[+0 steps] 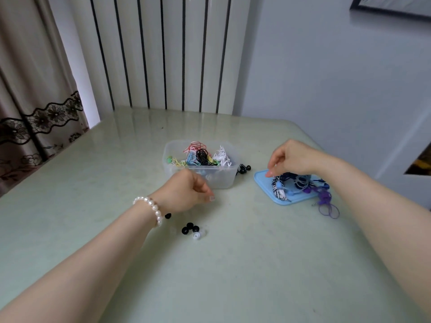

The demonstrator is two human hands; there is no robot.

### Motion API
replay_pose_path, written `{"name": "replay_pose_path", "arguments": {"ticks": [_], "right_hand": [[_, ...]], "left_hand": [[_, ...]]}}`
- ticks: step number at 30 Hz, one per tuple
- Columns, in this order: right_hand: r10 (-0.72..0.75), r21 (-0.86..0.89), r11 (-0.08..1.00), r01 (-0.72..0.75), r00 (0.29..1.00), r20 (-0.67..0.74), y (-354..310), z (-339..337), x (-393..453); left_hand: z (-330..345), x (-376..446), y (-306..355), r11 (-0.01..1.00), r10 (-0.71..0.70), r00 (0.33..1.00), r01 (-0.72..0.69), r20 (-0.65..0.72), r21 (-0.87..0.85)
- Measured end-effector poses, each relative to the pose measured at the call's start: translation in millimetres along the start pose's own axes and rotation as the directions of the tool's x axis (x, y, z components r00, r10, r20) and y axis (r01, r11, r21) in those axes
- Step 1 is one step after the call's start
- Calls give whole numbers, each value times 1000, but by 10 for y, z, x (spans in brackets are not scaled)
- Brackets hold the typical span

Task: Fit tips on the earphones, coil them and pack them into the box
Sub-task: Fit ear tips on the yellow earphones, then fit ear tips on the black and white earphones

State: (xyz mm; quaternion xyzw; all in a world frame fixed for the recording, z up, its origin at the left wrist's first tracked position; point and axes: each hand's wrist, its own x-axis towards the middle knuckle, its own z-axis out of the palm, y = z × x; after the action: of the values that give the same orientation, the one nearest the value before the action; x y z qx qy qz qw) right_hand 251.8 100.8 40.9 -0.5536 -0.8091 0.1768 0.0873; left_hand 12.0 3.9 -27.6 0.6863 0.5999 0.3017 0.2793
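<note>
On the pale green glossy bench (233, 264), the clear plastic box (221, 177) sits at the far middle, already holding coiled earphones in red, black, white, green and yellow. To its right lies the light blue plastic lid (262, 180), piled with uncoiled earphones: a black-and-white striped pair (278, 190), dark blue ones and a purple pair (325, 199) trailing off the near edge. The right hand (289, 159) hangs over the lid's far left corner, fingers bent down, fingertips at the striped cable; whether it already pinches it I cannot tell. The left hand (186, 191), wearing a pearl bracelet (151, 208), hovers near the box with fingers loosely curled, seemingly holding nothing. Just nearer lie the loose black rubber tips (189, 228) and a translucent white tip (197, 235).

The step looks like choosing the next pair. It is best to lift one pair free by its earbud end, so the tangled neighbours stay behind, then bring it near the tips.
</note>
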Motion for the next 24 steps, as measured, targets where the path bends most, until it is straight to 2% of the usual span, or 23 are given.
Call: {"name": "replay_pose_path", "arguments": {"ticks": [5,7,9,12,15,17,21,24], "right_hand": [[131,-261,952,-160,984,-124,128,292,-38],[156,-300,931,-207,970,-186,107,393,-41],[215,-267,925,-272,951,-223,103,409,-48],[271,-113,948,-297,941,-201,115,344,-20],[222,167,967,-193,960,-173,37,221,-30],[178,358,925,-123,977,-122,-54,137,-48],[98,529,842,-104,994,41,-212,107,-63],[-40,667,740,-84,985,169,-335,219,-100]], "left_hand": [[13,-3,-12,1000,-10,1000,11,-10,30],[6,0,-29,1000,-15,1000,15,-19,26],[2,3,-34,1000,-18,1000,18,-24,16],[-21,11,-39,1000,-11,999,11,-47,-18],[-66,15,-39,996,-26,997,19,-77,-93],[-104,13,-38,984,-51,995,37,-81,-172],[-142,-5,-16,951,-87,994,64,-64,-302],[-159,-31,45,898,-103,995,85,-19,-431]]}}
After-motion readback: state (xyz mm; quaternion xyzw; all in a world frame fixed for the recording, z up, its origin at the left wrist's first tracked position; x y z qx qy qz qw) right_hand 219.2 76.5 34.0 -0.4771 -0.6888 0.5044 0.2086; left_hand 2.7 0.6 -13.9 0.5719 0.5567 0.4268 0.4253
